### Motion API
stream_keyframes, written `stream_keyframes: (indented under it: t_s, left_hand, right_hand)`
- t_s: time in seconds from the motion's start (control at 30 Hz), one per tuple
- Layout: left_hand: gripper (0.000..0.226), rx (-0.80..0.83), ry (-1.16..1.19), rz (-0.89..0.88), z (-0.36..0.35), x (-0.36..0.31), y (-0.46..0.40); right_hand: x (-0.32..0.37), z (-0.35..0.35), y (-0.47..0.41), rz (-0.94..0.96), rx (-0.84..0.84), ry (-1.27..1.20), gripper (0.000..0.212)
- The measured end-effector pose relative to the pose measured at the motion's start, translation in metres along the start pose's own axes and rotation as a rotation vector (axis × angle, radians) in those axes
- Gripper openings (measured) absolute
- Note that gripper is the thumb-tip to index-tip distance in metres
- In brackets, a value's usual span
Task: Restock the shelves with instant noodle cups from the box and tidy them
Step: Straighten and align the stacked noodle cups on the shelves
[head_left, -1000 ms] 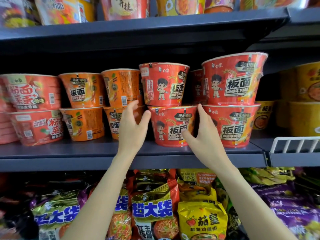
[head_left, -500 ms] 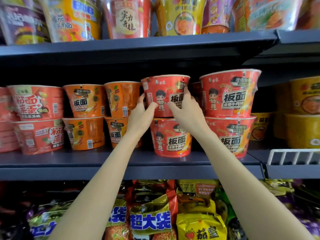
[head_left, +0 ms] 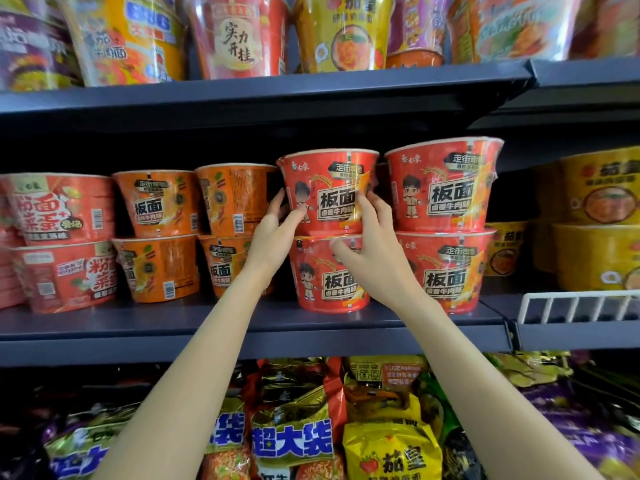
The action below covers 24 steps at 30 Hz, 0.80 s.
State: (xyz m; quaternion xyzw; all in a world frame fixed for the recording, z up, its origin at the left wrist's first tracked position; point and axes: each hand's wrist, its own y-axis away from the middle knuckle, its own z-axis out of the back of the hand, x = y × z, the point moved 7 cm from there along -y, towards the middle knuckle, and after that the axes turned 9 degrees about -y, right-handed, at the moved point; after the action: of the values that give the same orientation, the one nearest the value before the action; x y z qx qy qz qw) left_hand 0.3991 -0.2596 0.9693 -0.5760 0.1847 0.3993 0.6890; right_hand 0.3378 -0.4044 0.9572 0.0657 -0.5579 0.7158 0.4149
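Observation:
On the middle shelf (head_left: 242, 327) a red noodle cup (head_left: 329, 181) with a cartoon boy sits stacked on a matching red cup (head_left: 329, 282). My left hand (head_left: 273, 237) holds the top cup's lower left side, thumb across its front. My right hand (head_left: 374, 251) grips its lower right side, fingers curled on the front label. Both hands sit at the seam between the two cups. A second stack of the same red cups (head_left: 446, 188) stands just to the right.
Orange cups (head_left: 159, 202) and red cups (head_left: 59, 209) are stacked to the left, yellow cups (head_left: 602, 188) to the right behind a white wire divider (head_left: 575, 303). The upper shelf (head_left: 263, 95) holds tall cups close overhead. Noodle bags (head_left: 294, 441) fill the shelf below.
Both hands rose from the lower red cup to the upper one. The upper cup has turned, so its label now faces front. The view has moved closer.

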Motion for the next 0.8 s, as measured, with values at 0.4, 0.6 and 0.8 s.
stream_keyframes:
  t_s: [0.4,0.6,0.8]
  left_hand:
    - [0.067,-0.08,-0.035,-0.083,0.001,-0.001,0.007]
    - [0.062,-0.104,-0.009,-0.045,0.004,0.009,0.016]
    - [0.062,-0.001,0.063,0.15,-0.003,0.037,0.025]
  right_hand:
    - [0.002,-0.001,0.005,0.043,-0.032,0.029,0.07]
    - [-0.005,0.011,0.018,0.022,-0.136,-0.051,0.062]
    - [-0.035,-0.008,0.054,-0.112,-0.121,-0.135,0.072]
